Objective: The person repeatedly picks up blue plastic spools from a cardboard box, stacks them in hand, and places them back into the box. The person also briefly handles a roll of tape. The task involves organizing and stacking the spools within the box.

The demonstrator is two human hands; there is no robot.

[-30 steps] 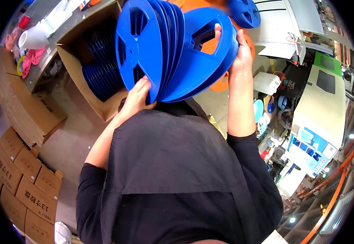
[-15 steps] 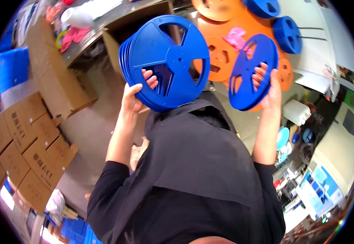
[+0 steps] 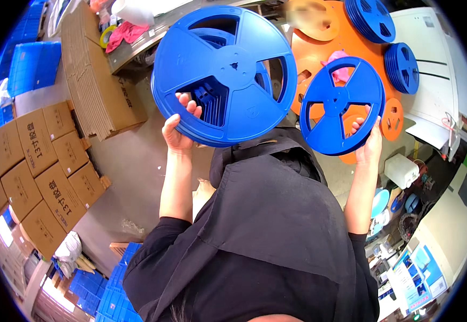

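A stack of blue reels [image 3: 227,64] is located at the upper centre of the frame. Its front face, round and without a long axis of its own, is turned toward the camera. The stacking axis is directed roughly along the line of sight and is slightly tilted, so that rear edges are exposed at the lower left. The stack is grasped by the left hand [image 3: 180,133] at the lower-left rim, with fingers shown through the lower-left opening and the thumb set at the edge.

To the right, a smaller blue reel [image 3: 334,101] is held, face also toward the camera. Its lower-right rim is gripped by the right hand [image 3: 371,142], with fingertips visible in an opening. The number of reels there cannot be determined.

Behind the smaller reel, an orange surface [image 3: 327,45] is seen, on which a pink cloth [image 3: 338,63] is placed. Further blue reel stacks [image 3: 402,67] are positioned at the upper right. Flattened cardboard [image 3: 99,80] is stacked at the upper left; cartons [image 3: 40,166] are piled at the left, and blue crates [image 3: 116,295] at the lower left.
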